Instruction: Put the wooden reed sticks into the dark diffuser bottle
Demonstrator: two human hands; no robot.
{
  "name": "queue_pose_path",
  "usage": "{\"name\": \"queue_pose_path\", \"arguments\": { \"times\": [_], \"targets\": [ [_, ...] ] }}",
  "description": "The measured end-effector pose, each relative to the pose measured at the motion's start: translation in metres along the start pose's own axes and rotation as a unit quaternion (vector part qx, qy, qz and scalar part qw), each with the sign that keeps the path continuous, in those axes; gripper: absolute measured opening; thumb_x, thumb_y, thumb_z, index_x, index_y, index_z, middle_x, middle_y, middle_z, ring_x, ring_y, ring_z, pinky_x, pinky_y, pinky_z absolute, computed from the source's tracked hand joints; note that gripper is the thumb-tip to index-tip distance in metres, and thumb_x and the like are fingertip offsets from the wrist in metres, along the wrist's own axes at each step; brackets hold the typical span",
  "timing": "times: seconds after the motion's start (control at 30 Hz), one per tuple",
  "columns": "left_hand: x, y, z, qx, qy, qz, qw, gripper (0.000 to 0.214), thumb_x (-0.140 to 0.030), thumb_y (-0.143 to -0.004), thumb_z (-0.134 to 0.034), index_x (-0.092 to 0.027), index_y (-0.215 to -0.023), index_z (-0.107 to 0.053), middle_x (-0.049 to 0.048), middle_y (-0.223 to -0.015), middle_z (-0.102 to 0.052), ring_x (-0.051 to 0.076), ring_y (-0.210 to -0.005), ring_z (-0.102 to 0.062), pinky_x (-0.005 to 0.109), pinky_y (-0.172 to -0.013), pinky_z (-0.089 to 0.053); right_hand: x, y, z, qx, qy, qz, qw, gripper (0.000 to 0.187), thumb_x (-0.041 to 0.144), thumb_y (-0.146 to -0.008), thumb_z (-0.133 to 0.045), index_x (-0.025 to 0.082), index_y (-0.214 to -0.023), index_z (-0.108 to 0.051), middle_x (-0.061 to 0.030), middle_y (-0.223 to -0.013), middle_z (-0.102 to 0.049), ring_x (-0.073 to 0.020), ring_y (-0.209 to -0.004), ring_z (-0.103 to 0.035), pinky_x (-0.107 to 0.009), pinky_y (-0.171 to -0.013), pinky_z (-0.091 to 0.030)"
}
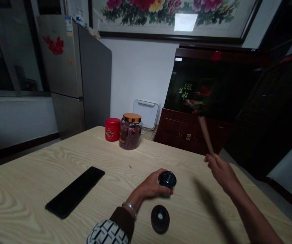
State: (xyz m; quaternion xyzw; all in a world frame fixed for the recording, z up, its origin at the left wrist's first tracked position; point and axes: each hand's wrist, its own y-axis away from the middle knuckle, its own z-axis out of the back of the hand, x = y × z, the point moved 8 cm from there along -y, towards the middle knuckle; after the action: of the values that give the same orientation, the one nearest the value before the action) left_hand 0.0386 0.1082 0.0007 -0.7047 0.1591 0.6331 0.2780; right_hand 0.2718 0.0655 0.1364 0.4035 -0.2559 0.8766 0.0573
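My left hand (152, 184) is closed around a small, dark, shiny jar (168, 179) that stands on the wooden table (125, 217). Just below that hand lies a round black lid (160, 219) with a light spot at its middle. My right hand (222, 169) is raised over the right side of the table, its fingers pinched on the lower end of a light brown wooden stick (206, 136). The stick points up and away; its far end blurs into the dark background, so I cannot tell what is there.
A long flat black slab (75, 192) lies on the left of the table. At the back edge stand a red canister (112, 129) and a glass jar (130, 132) with a copper-coloured lid. Beyond are a fridge (62, 67) and a dark cabinet with a tank (199, 81).
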Motion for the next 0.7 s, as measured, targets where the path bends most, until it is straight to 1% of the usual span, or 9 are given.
{"name": "queue_pose_path", "arguments": {
  "times": [0.07, 0.1, 0.2, 0.3, 0.4, 0.53, 0.6, 0.63, 0.7],
  "targets": [
    [0.0, 0.001, -0.002, 0.009, 0.015, 0.006, 1.0, 0.067, -0.017, -0.052, -0.089, -0.015, -0.113, -0.062, 0.0082, -0.102, -0.069, 0.021, -0.093, -0.062, 0.032, -0.083, -0.047, -0.046, 0.021, -0.003, 0.054, 0.209, -0.021, 0.976, 0.025, 0.046, -0.085, -0.048, 0.024, -0.075, -0.056, -0.0054, -0.068, -0.063, -0.0233, -0.063, -0.059, -0.033, -0.058, -0.038],
    [0.001, 0.001, -0.003, 0.014, 0.026, 0.009, 1.0, 0.068, -0.016, -0.052, -0.089, -0.015, -0.114, -0.061, 0.0084, -0.102, -0.069, 0.021, -0.093, -0.063, 0.032, -0.082, -0.047, -0.068, 0.035, -0.009, 0.087, 0.272, -0.033, 0.958, 0.025, 0.046, -0.086, -0.045, 0.025, -0.081, -0.058, -0.0071, -0.072, -0.067, -0.0265, -0.068, -0.062, -0.035, -0.059, -0.039],
    [0.003, 0.001, -0.003, 0.016, 0.055, 0.01, 0.998, 0.075, -0.013, -0.052, -0.089, -0.016, -0.119, -0.058, 0.0089, -0.102, -0.068, 0.021, -0.093, -0.063, 0.032, -0.083, -0.047, -0.11, 0.074, -0.024, 0.122, 0.338, -0.027, 0.933, 0.031, 0.043, -0.089, -0.04, 0.025, -0.103, -0.061, -0.0131, -0.104, -0.071, -0.0304, -0.087, -0.067, -0.04, -0.07, -0.045],
    [0.003, 0.0, -0.003, 0.021, 0.073, 0.005, 0.997, 0.081, -0.012, -0.052, -0.089, -0.018, -0.124, -0.055, 0.009, -0.104, -0.069, 0.022, -0.096, -0.063, 0.033, -0.085, -0.047, -0.118, 0.091, -0.036, 0.128, 0.371, 0.011, 0.92, 0.039, 0.039, -0.092, -0.033, 0.021, -0.111, -0.061, -0.016, -0.11, -0.069, -0.0312, -0.092, -0.066, -0.042, -0.075, -0.047],
    [0.0, 0.001, -0.003, 0.022, 0.069, 0.003, 0.997, 0.079, -0.013, -0.051, -0.089, -0.017, -0.123, -0.056, 0.0087, -0.101, -0.069, 0.022, -0.096, -0.063, 0.034, -0.086, -0.047, -0.1, 0.087, -0.039, 0.114, 0.388, 0.064, 0.912, 0.038, 0.038, -0.09, -0.037, 0.018, -0.107, -0.065, -0.0169, -0.103, -0.068, -0.0341, -0.097, -0.062, -0.045, -0.079, -0.046],
    [0.0, 0.001, -0.004, 0.023, 0.051, 0.006, 0.998, 0.071, -0.016, -0.052, -0.089, -0.015, -0.116, -0.06, 0.009, -0.099, -0.069, 0.022, -0.092, -0.063, 0.034, -0.084, -0.047, -0.05, 0.085, -0.041, 0.107, 0.256, 0.077, 0.958, 0.034, 0.042, -0.088, -0.048, 0.022, -0.109, -0.065, -0.0133, -0.107, -0.068, -0.0312, -0.097, -0.063, -0.042, -0.08, -0.047],
    [0.002, -0.001, -0.002, 0.014, 0.032, 0.0, 0.999, 0.071, -0.018, -0.051, -0.089, -0.014, -0.116, -0.061, 0.0095, -0.102, -0.068, 0.023, -0.095, -0.062, 0.033, -0.085, -0.046, -0.019, 0.096, -0.054, 0.162, 0.157, 0.055, 0.973, 0.032, 0.046, -0.089, -0.051, 0.026, -0.11, -0.064, -0.0088, -0.095, -0.07, -0.0265, -0.082, -0.065, -0.039, -0.073, -0.049],
    [0.004, -0.002, 0.0, 0.008, 0.019, -0.005, 1.0, 0.072, -0.018, -0.051, -0.09, -0.015, -0.117, -0.061, 0.0093, -0.103, -0.068, 0.023, -0.097, -0.061, 0.033, -0.086, -0.045, -0.001, 0.104, -0.067, 0.208, 0.119, 0.065, 0.969, 0.03, 0.045, -0.089, -0.053, 0.028, -0.111, -0.065, -0.0071, -0.092, -0.07, -0.0253, -0.08, -0.065, -0.038, -0.073, -0.049],
    [0.006, -0.003, 0.004, -0.001, -0.009, -0.015, 1.0, 0.074, -0.019, -0.052, -0.089, -0.016, -0.12, -0.06, 0.0082, -0.105, -0.067, 0.023, -0.099, -0.06, 0.033, -0.087, -0.045, 0.036, 0.125, -0.093, 0.285, 0.083, 0.111, 0.948, 0.033, 0.041, -0.085, -0.062, 0.032, -0.116, -0.064, -0.0061, -0.105, -0.07, -0.0264, -0.092, -0.065, -0.04, -0.08, -0.05]
  ]
}}
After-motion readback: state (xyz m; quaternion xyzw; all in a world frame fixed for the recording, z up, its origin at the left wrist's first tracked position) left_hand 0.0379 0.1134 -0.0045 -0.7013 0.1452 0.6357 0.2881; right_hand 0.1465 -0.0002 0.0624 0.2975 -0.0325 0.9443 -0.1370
